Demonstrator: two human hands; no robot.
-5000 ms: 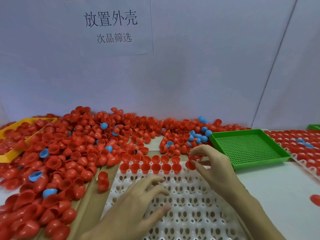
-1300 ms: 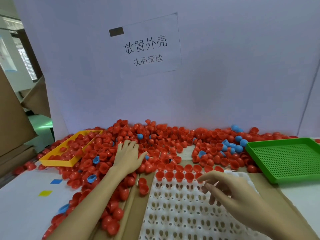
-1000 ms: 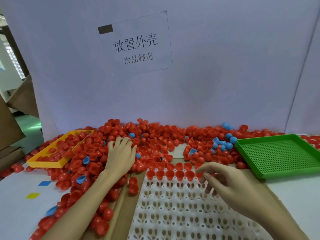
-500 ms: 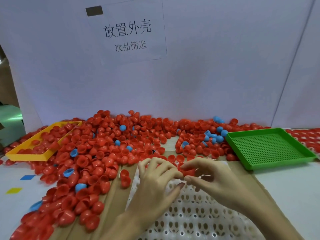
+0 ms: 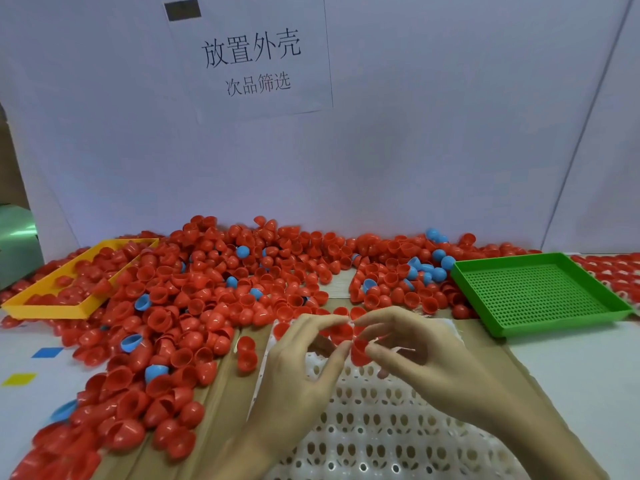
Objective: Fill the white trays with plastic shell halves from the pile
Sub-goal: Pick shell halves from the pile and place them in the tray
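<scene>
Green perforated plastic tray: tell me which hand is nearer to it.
Right. The right hand lies over the white tray, beside the green perforated plastic tray; the left hand is farther away, beyond the right.

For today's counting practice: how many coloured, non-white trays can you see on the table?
2. The yellow tray lies at the far left, holding red shells; the green tray lies at the right, holding nothing visible. Others may sit outside the frame.

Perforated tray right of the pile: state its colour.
Green; the perforated tray shows clearly in the head view.
</scene>
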